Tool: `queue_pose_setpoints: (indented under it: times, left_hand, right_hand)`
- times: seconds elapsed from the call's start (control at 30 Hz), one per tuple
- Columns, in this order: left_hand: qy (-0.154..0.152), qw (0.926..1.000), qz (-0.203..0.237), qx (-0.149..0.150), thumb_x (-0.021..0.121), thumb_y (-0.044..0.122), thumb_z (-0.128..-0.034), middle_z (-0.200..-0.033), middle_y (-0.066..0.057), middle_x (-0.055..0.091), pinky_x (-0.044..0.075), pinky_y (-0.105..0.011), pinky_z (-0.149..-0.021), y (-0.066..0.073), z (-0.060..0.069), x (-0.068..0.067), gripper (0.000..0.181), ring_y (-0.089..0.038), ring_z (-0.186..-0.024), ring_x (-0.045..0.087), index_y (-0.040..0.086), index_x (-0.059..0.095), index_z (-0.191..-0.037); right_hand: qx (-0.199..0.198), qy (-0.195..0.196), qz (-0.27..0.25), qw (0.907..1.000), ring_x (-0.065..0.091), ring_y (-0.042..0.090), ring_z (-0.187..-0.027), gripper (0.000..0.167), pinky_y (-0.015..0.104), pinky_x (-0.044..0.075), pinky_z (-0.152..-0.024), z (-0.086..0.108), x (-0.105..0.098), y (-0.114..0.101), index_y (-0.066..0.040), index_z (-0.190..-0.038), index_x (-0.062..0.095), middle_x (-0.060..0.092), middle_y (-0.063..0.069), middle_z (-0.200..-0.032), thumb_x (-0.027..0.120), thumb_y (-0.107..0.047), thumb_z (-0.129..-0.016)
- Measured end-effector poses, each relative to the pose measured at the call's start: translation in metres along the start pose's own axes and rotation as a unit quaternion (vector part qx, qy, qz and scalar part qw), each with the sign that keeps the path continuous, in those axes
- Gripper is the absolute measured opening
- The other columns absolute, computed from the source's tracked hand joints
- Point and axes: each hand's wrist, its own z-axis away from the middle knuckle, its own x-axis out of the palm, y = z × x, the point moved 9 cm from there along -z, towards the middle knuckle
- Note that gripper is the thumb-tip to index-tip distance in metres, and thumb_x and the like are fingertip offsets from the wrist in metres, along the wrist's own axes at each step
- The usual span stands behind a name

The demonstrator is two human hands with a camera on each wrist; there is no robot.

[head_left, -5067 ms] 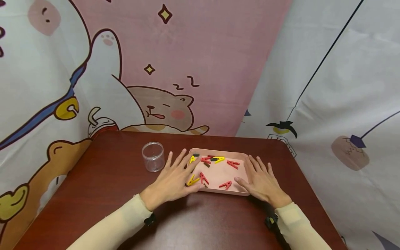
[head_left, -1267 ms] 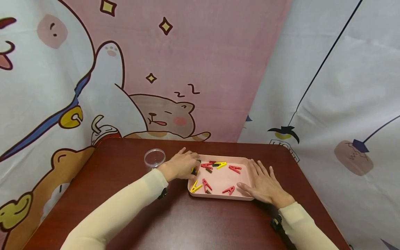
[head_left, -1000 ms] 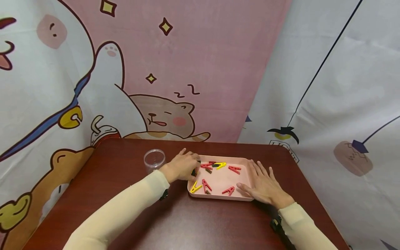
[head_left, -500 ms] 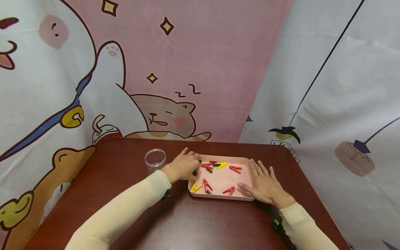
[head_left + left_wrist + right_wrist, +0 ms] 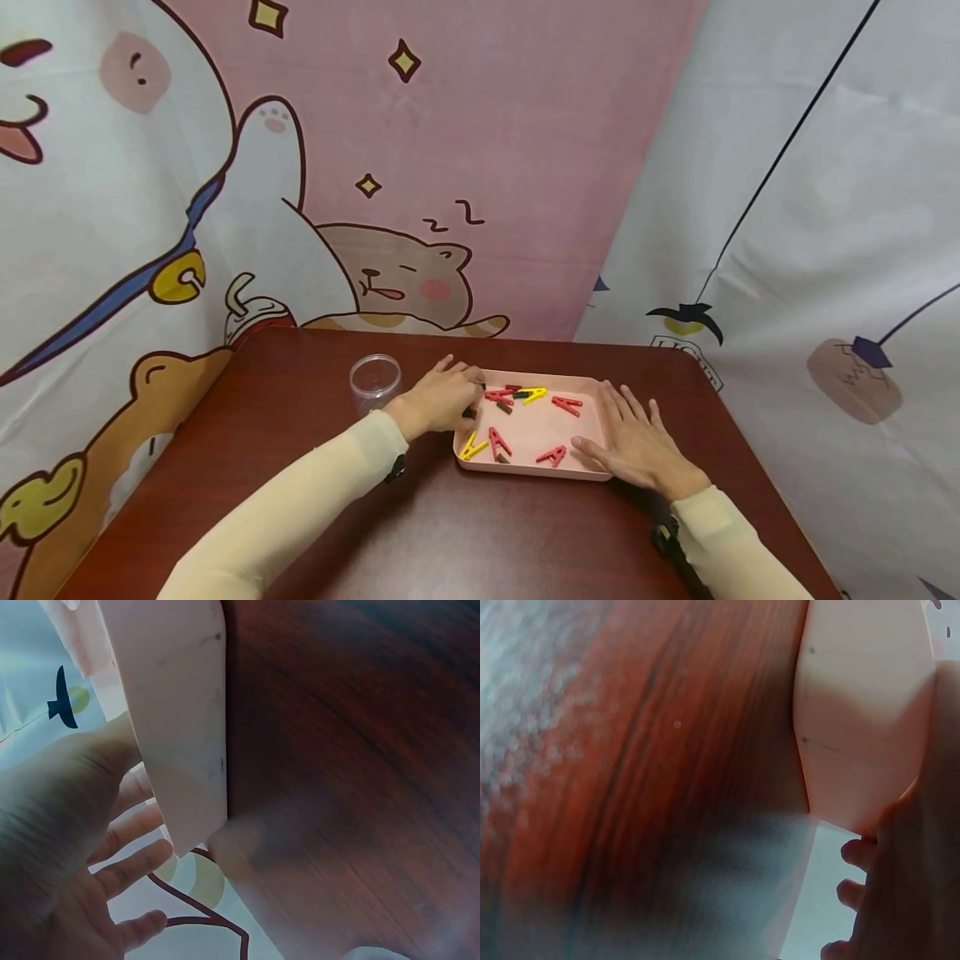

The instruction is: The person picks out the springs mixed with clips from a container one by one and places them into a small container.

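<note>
A pink tray holds several small plastic clips, among them a red clip and a yellow clip. Over the tray's left end is my left hand, its fingers bent down inside; a dark piece shows beside the fingers. The tray's wall hides the left thumb's tip in the left wrist view, so any hold there is hidden. My right hand rests over the tray's right end, fingers spread and straight. In the right wrist view its fingers lie beside the tray's wall.
A clear round jar stands left of the tray, close to my left hand. The dark red-brown table reaches back to a patterned cloth hanging behind it.
Since the oldest frame, my left hand has gone from lying spread over the tray's left part to bent fingers at its left end. It stays there lately, and a bit of yellow beside its fingers is now hidden.
</note>
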Motion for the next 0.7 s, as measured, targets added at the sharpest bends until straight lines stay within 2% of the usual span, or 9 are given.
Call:
queue_pose_setpoints:
  times: [0.1, 0.37, 0.7]
  left_hand:
    - [0.013, 0.9999, 0.003, 0.002, 0.097, 0.045, -0.0972, -0.161, -0.002, 0.071, 0.037, -0.067, -0.141, -0.001, 0.001, 0.0, 0.026, -0.027, -0.152, 0.063, 0.023, 0.083, -0.099]
    - [0.052, 0.9984, -0.002, 0.021, 0.093, 0.05, -0.1003, -0.153, 0.0, 0.075, 0.046, -0.06, -0.136, -0.001, 0.006, -0.003, 0.034, -0.025, -0.146, 0.067, 0.021, 0.084, -0.116]
    - [0.103, 0.9941, 0.003, 0.035, 0.092, 0.05, -0.1016, -0.146, 0.002, 0.077, 0.049, -0.059, -0.134, -0.004, 0.017, -0.013, 0.035, -0.024, -0.144, 0.071, 0.022, 0.083, -0.12]
  right_hand:
    - [0.002, -0.002, -0.001, 1.0, 0.021, 0.056, -0.178, 0.124, 0.088, 0.01, -0.138, 0.0, 0.001, 0.0, -0.003, -0.186, 0.019, 0.024, 0.026, -0.193, 0.057, -0.087, -0.103]
    - [0.001, -0.004, -0.002, 1.0, 0.021, 0.056, -0.178, 0.124, 0.088, 0.01, -0.138, 0.001, 0.0, 0.0, -0.002, -0.185, 0.019, 0.023, 0.027, -0.193, 0.057, -0.087, -0.103]
    - [-0.001, 0.0, -0.004, 1.0, 0.021, 0.056, -0.179, 0.123, 0.089, 0.01, -0.138, 0.001, 0.0, -0.001, -0.003, -0.186, 0.019, 0.023, 0.026, -0.193, 0.057, -0.086, -0.103]
